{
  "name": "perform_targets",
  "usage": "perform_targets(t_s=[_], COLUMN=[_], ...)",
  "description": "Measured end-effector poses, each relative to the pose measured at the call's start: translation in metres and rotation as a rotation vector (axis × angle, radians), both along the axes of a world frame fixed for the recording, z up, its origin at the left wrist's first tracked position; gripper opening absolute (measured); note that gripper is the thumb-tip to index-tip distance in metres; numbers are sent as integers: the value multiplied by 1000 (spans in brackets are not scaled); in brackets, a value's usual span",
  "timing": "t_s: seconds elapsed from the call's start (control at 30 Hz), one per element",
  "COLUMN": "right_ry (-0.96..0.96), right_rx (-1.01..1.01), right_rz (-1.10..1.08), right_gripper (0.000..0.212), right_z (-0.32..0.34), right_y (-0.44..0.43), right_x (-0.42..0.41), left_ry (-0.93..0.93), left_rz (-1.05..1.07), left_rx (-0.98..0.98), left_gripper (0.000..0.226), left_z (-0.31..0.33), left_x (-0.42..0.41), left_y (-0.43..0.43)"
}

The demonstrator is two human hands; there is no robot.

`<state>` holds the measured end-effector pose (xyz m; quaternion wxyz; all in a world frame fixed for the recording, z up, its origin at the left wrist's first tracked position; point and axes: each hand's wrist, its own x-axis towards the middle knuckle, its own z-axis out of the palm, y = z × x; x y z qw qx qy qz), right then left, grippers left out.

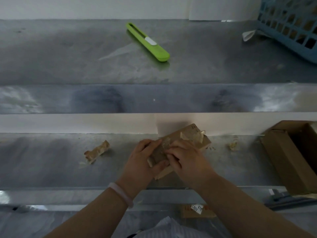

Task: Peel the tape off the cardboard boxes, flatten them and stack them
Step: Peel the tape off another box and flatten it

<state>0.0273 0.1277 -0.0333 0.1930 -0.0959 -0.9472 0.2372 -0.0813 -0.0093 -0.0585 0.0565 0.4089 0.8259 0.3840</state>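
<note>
A small brown cardboard box lies tilted on the lower metal shelf, with clear tape loose and crumpled on its far end. My left hand grips the box's near end from the left. My right hand rests on top of the box, its fingertips pinching a strip of tape at the box's middle. The near end of the box is hidden under both hands.
A crumpled wad of peeled tape lies left of the hands. A larger open cardboard box stands at the right. On the upper shelf lie a green box cutter and a blue plastic basket. Tape scraps are near the wall.
</note>
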Motion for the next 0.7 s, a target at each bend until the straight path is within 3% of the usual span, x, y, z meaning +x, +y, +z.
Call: perform_targets(t_s=[0.17, 0.37, 0.53, 0.7], right_ry=[-75, -187, -197, -108], right_rx=[-167, -129, -160, -300], right_rz=[-55, -155, -214, -332], right_gripper=[44, 32, 7, 10], right_z=[11, 13, 18, 17], right_y=[-3, 0, 6, -1], right_x=[-6, -17, -23, -20], left_ry=[-19, -29, -43, -50], left_rz=[-31, -63, -85, -88], left_rx=[-74, -98, -104, -103], left_gripper=[89, 92, 92, 90], left_z=[0, -2, 1, 0], left_x=[-7, -9, -10, -14], left_y=[0, -2, -2, -2])
